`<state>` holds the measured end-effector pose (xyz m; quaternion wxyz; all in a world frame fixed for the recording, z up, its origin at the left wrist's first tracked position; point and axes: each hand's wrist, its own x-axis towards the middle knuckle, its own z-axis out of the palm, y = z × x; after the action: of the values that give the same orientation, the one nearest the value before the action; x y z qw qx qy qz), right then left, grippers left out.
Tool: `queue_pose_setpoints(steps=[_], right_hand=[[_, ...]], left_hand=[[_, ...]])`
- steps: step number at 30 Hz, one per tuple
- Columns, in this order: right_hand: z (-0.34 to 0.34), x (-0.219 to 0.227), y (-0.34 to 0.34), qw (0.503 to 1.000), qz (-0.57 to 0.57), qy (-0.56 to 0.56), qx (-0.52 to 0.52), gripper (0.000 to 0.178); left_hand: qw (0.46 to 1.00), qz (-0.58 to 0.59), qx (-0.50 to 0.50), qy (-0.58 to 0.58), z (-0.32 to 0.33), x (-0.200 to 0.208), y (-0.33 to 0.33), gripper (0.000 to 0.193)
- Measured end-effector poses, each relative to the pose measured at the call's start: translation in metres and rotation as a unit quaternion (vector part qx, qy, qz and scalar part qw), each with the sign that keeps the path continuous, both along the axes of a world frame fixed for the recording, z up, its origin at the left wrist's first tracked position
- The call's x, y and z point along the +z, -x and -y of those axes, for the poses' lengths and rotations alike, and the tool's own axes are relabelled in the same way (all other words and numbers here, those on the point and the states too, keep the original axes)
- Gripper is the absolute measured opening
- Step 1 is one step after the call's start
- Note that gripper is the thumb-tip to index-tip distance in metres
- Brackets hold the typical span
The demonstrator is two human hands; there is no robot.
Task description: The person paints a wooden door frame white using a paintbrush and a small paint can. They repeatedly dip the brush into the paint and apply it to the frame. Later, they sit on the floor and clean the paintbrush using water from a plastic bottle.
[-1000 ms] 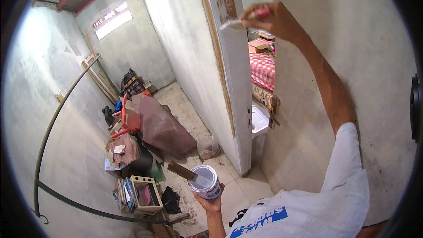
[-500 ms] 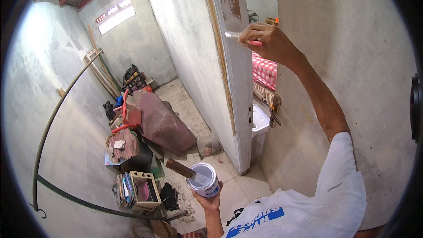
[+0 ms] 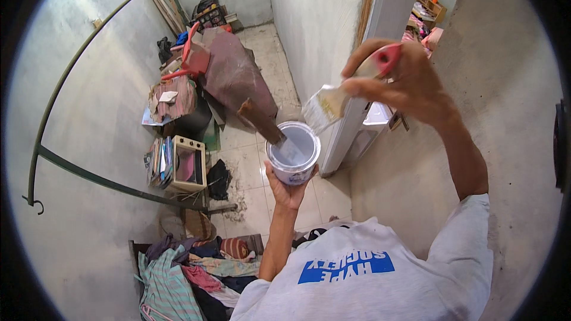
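Observation:
My left hand [image 3: 289,189] is wrapped round the lower side of a white paint can [image 3: 295,173], holding it up with its open top toward me. Whitish paint coats the inside, and a brown wooden stick [image 3: 260,121] leans out over the left rim. In my right hand [image 3: 401,83] a paintbrush [image 3: 375,65] with a pale handle and red end is gripped. Its paint-coated bristles [image 3: 323,109] point down and left, just above and right of the can's rim. Beyond the brush stands a white-painted door frame [image 3: 398,9], with a brown strip along its left edge.
A curved green metal bar [image 3: 119,185] with a hook spans the left side. Along the left wall are a small cream oven [image 3: 189,163], books [image 3: 159,160], a red plastic chair [image 3: 193,59] and a maroon board [image 3: 238,74]. Clothes [image 3: 172,282] lie piled at the lower left.
My right hand has drawn the brush away from the door frame and down toward the can. The can sits higher in view, and the view has tilted downward.

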<state>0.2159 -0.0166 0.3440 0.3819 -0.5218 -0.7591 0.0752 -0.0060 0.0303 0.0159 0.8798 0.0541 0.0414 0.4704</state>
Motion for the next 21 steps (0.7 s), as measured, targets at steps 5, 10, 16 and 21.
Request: queue_pose_setpoints(steps=[5, 10, 16, 21], right_hand=[[-0.02, -0.034, 0.022, 0.997, 0.01, 0.072, 0.032, 0.033], [-0.029, -0.067, 0.026, 0.991, 0.051, 0.124, 0.03, 0.033], [-0.034, -0.089, 0.027, 0.981, 0.087, 0.17, 0.019, 0.032], [-0.023, -0.077, 0.017, 0.986, 0.02, 0.163, 0.005, 0.026]], left_hand=[[0.999, -0.034, -0.003, -0.024, 0.002, 0.019, -0.014, 0.086], [0.997, -0.075, 0.011, -0.024, 0.006, 0.023, -0.017, 0.086], [0.994, -0.095, 0.005, -0.048, 0.008, 0.026, -0.02, 0.083], [0.995, -0.088, 0.003, -0.038, 0.008, 0.025, -0.023, 0.088]])
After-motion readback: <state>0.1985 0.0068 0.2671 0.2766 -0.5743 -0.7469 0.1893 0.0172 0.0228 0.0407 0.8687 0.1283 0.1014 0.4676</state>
